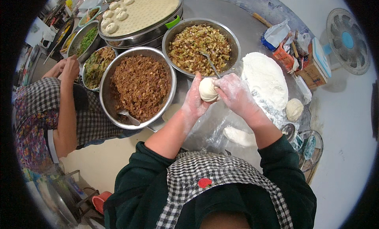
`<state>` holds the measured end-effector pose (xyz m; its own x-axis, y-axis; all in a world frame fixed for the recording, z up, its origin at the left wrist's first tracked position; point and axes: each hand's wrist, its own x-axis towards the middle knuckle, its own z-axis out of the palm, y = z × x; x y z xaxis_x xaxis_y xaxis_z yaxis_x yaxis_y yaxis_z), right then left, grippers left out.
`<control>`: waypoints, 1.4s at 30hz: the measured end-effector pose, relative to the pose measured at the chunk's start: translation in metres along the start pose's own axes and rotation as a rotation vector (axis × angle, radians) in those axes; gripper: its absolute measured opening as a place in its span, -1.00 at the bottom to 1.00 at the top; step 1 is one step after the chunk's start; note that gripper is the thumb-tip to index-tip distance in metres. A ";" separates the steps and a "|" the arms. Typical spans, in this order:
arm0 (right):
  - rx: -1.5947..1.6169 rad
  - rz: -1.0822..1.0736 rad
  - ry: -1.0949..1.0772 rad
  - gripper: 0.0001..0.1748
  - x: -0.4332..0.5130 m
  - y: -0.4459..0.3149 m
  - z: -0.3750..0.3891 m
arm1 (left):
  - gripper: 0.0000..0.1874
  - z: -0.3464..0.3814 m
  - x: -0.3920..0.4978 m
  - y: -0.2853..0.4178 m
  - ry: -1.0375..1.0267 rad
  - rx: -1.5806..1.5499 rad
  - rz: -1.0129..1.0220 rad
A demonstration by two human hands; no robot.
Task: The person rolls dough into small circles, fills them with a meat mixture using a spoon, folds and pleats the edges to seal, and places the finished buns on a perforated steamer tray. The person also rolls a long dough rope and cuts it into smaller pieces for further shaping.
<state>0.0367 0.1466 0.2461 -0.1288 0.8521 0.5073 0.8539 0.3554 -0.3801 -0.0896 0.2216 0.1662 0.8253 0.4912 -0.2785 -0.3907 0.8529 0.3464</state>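
Note:
A round, pleated dough bun (208, 89) rests in my left hand (194, 100), whose thumb points up along its side. With floury fingers my right hand (237, 92) pinches the bun's gathered edge; a spoon handle (210, 64) runs up behind these fingers into a steel bowl of chopped pale filling (200, 45). Nearer me on the steel worktop lies a floured dough roll (239, 136), partly behind my right forearm. A flour heap (265, 80) spreads right of my right hand, with a dough ball (294, 109) beyond it.
A big steel bowl of brown filling (140, 86) holds a spoon (129, 117). Behind it a steamer tray (151, 12) carries several buns. At left a co-worker's hands (69, 67) are near bowls of greens (88, 39). An orange basket (284, 55) and a fan (348, 40) stand right.

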 end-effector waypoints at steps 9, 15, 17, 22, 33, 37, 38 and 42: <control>0.086 0.038 -0.064 -0.80 -0.013 -0.001 0.000 | -0.38 0.010 -0.028 -0.003 0.051 0.042 0.065; 1.064 0.894 -0.162 -0.79 0.002 0.001 -0.004 | -0.39 0.024 -0.025 0.003 0.099 0.190 0.361; 0.919 0.748 -0.145 -0.75 0.009 -0.002 -0.001 | -0.40 0.023 -0.020 0.013 0.161 0.155 0.309; 0.327 0.378 0.023 -0.75 0.026 -0.011 0.019 | -0.46 0.016 -0.008 0.044 0.087 0.051 0.174; 0.003 0.088 -0.049 -0.76 0.087 0.005 0.046 | -0.41 -0.017 0.036 0.112 0.096 0.089 -0.170; 0.053 0.100 -0.077 -0.79 0.113 0.011 0.058 | -0.40 -0.024 0.049 0.135 -0.013 0.096 -0.164; 0.043 0.192 -0.159 -0.77 0.120 0.014 0.060 | -0.44 -0.024 0.051 0.140 -0.064 0.116 -0.028; 0.548 0.680 -0.115 -0.70 0.152 0.026 0.067 | -0.54 -0.022 0.057 0.158 0.023 0.078 0.182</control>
<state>0.0057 0.3108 0.2617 0.2442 0.9691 -0.0344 0.4054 -0.1343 -0.9042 -0.1128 0.3880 0.1853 0.7344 0.6403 -0.2251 -0.4986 0.7339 0.4613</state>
